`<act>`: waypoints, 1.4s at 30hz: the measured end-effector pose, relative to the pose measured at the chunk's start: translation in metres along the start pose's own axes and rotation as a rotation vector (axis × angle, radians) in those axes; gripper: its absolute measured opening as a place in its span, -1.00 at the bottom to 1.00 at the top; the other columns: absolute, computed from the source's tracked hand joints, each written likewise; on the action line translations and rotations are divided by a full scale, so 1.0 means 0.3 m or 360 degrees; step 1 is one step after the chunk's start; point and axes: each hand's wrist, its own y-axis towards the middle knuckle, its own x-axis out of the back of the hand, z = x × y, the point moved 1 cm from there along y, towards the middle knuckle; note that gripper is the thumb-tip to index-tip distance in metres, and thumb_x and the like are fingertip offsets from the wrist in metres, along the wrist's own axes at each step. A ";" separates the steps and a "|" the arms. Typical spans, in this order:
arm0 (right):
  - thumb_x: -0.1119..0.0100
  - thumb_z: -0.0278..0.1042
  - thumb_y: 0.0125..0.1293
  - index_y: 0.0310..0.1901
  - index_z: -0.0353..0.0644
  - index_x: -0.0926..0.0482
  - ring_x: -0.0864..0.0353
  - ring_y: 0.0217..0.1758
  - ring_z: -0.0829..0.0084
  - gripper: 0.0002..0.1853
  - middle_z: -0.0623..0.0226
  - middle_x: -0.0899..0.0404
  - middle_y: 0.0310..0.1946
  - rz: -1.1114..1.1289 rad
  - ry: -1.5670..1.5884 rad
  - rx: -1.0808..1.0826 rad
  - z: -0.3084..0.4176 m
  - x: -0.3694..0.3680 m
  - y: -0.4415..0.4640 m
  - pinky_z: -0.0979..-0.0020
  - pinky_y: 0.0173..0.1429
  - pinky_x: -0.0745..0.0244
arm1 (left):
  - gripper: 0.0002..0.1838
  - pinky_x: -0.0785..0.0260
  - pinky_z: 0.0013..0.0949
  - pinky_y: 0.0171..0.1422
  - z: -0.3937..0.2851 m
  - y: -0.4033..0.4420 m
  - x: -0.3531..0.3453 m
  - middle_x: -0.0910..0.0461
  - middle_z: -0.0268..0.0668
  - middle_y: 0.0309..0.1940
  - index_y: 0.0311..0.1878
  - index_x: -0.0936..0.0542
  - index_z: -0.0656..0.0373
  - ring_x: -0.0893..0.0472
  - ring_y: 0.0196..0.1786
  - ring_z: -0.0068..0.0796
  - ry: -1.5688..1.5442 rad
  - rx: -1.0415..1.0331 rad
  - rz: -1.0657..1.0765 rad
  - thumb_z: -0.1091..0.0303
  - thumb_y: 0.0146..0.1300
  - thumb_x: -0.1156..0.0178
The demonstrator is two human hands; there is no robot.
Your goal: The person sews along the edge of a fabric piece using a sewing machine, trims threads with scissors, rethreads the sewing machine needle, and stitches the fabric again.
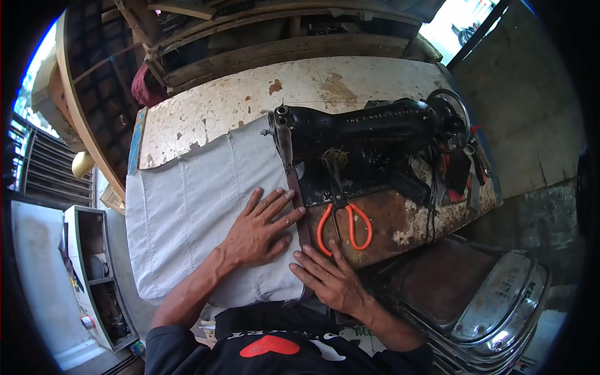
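Light grey-white fabric [194,206] with stitched seams spreads over the left of the table, a dark brown strip [296,212] along its right edge. That strip runs up under the needle end of a black sewing machine [356,125]. My left hand [259,228] lies flat on the fabric with fingers apart, its fingertips reaching the strip. Near the strip's lower end rests my right hand [331,278], fingers stretched out over the fabric's edge. Scissors with orange handles [359,228] lie just beyond it, blades pointing toward the machine.
The worn table [206,119] has chipped white paint. Dark cords and small items [462,169] lie beside the machine's right end. A stack of metal-framed chairs [494,300] stands at the lower right, and an open cabinet [100,275] at the left. Wooden framing [281,50] rises behind the table.
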 end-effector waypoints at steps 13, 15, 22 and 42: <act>-0.38 -0.46 0.23 0.13 0.03 -0.79 -0.56 0.39 0.22 -0.59 0.30 -0.66 0.32 -0.0468 0.0323 -0.0176 0.060 0.062 0.036 0.03 0.48 -0.46 | -0.56 -0.54 -0.19 0.00 -0.146 0.003 -0.020 -0.70 -0.16 -0.09 0.35 -0.49 0.28 -0.67 -0.15 -0.28 -0.1721 0.1407 -0.0235 0.33 0.50 -0.28; -0.37 -0.45 0.24 0.15 -0.07 -0.77 -0.62 0.32 0.20 -0.59 0.24 -0.70 0.25 -0.0385 0.0386 -0.0044 0.048 0.072 0.039 0.05 0.47 -0.47 | -0.62 -0.53 -0.34 -0.05 -0.150 -0.009 -0.054 -0.68 -0.24 -0.13 0.25 -0.52 0.28 -0.64 -0.16 -0.53 -0.2030 0.1447 -0.0237 0.28 0.53 -0.29; -0.23 -0.50 0.33 0.24 -0.15 -0.70 -0.66 0.32 0.18 -0.57 0.20 -0.72 0.21 -0.0693 0.0370 -0.0373 -0.080 0.101 0.101 0.07 0.43 -0.51 | -0.84 -0.51 -0.50 -0.21 -0.200 -0.033 -0.047 -0.66 -0.41 -0.30 0.03 -0.57 0.20 -0.64 -0.31 -0.61 -0.2587 0.1607 -0.0322 0.34 0.54 -0.28; -0.15 -0.35 0.30 -0.05 -0.17 -0.77 -0.66 0.33 0.20 -0.72 0.17 -0.78 0.07 -0.0332 0.0051 0.0333 -0.249 -0.006 0.202 -0.07 0.67 -0.25 | -0.55 -0.46 -0.12 0.33 0.038 0.134 0.008 -0.65 -0.13 0.29 0.27 -0.67 0.01 -0.59 0.32 -0.02 0.0130 0.0069 -0.0464 0.46 0.31 -0.26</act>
